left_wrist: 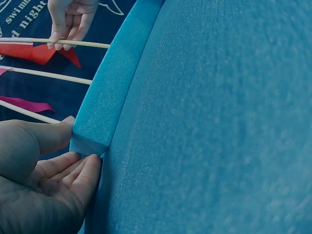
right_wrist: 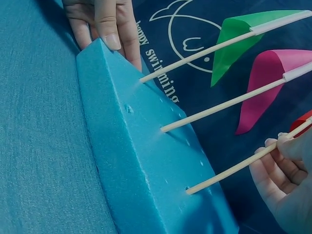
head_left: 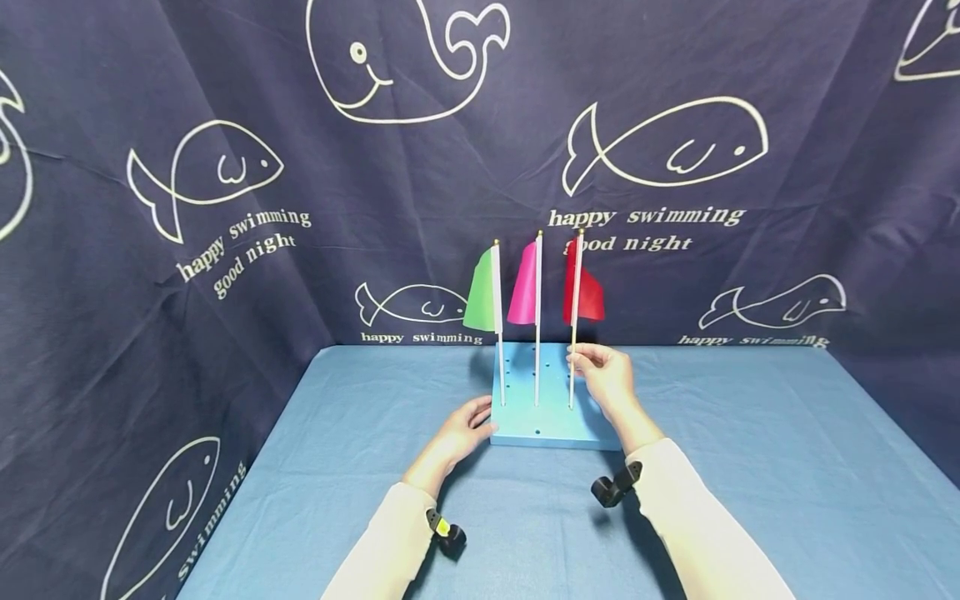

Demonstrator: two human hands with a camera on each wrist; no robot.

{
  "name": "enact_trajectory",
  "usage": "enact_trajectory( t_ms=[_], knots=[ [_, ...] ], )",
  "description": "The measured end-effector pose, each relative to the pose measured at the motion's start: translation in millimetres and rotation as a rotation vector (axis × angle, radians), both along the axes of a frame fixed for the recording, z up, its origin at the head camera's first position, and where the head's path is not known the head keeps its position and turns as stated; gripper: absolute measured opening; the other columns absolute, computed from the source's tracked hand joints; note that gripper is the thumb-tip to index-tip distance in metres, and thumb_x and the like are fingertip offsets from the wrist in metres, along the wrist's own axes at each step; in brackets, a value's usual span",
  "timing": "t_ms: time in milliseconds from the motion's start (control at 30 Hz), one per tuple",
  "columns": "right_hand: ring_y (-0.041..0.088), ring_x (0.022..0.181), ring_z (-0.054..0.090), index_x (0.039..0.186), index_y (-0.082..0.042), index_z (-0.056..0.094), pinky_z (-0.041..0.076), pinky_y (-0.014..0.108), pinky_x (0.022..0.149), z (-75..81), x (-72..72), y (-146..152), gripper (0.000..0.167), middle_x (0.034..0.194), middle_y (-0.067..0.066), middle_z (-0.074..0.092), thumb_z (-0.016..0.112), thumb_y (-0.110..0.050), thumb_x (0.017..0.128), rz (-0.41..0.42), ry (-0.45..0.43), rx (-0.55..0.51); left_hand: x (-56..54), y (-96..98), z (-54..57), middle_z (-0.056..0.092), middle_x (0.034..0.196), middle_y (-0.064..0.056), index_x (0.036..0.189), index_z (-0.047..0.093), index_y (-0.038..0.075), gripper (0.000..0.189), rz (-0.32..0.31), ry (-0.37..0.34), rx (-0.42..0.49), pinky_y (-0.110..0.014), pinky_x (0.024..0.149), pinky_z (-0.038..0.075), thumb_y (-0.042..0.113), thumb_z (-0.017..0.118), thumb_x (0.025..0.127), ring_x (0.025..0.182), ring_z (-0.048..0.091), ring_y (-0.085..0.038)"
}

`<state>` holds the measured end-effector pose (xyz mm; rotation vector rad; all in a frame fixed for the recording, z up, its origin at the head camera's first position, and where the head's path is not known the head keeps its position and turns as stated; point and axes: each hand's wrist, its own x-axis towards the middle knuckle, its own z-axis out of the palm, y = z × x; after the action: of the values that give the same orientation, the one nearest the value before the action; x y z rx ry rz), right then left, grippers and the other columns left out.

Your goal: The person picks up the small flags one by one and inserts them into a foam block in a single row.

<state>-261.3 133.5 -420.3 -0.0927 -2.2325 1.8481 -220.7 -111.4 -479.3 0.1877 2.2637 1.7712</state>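
Note:
A light-blue foam block with small holes lies on the table. Three flags on thin sticks stand upright in a row in it: a green flag, a pink flag and a red flag. My right hand pinches the red flag's stick partway up between thumb and fingers. In the right wrist view the lower end of that stick sits at a hole. At the block's left end, my left hand grips the near corner, thumb on the top face and fingers against the side.
Blue cloth covers the table. A dark curtain with white fish drawings hangs behind and to the sides, close behind the flags. Small black cameras are strapped to both wrists. More holes show in the block's top.

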Motion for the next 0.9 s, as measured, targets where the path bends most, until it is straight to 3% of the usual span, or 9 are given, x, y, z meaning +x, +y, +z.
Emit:
enact_trajectory(
  t_ms=[567, 767, 900],
  knots=[
    [0.007, 0.075, 0.069, 0.108, 0.004, 0.071, 0.056, 0.013, 0.068, -1.8, 5.2, -1.6, 0.02, 0.103, 0.025, 0.071, 0.061, -0.003, 0.093, -0.035, 0.012, 0.061, 0.0, 0.8, 0.0, 0.046, 0.145, -0.023, 0.144, 0.041, -0.001, 0.052, -0.001, 0.005, -0.002, -0.042, 0.111, 0.04, 0.008, 0.059, 0.096, 0.137, 0.042, -0.033],
    [0.001, 0.071, 0.067, 0.11, 0.004, 0.071, 0.06, 0.027, 0.076, -2.0, 6.2, -3.1, 0.021, 0.106, 0.025, 0.07, 0.061, -0.005, 0.094, -0.043, -0.007, 0.045, 0.4, -0.2, 0.8, 0.045, 0.146, -0.023, 0.145, 0.04, -0.001, 0.053, -0.003, 0.002, -0.003, -0.043, 0.111, 0.039, 0.009, 0.059, 0.096, 0.138, 0.042, -0.034],
    [0.002, 0.071, 0.068, 0.11, 0.003, 0.071, 0.06, 0.026, 0.074, -2.9, 5.9, -3.6, 0.021, 0.106, 0.024, 0.07, 0.062, -0.006, 0.094, -0.059, -0.011, 0.027, 0.7, -0.7, 0.7, 0.046, 0.146, -0.021, 0.145, 0.04, 0.001, 0.052, -0.001, -0.007, -0.003, -0.044, 0.112, 0.039, 0.009, 0.059, 0.096, 0.138, 0.042, -0.033]
  ],
)
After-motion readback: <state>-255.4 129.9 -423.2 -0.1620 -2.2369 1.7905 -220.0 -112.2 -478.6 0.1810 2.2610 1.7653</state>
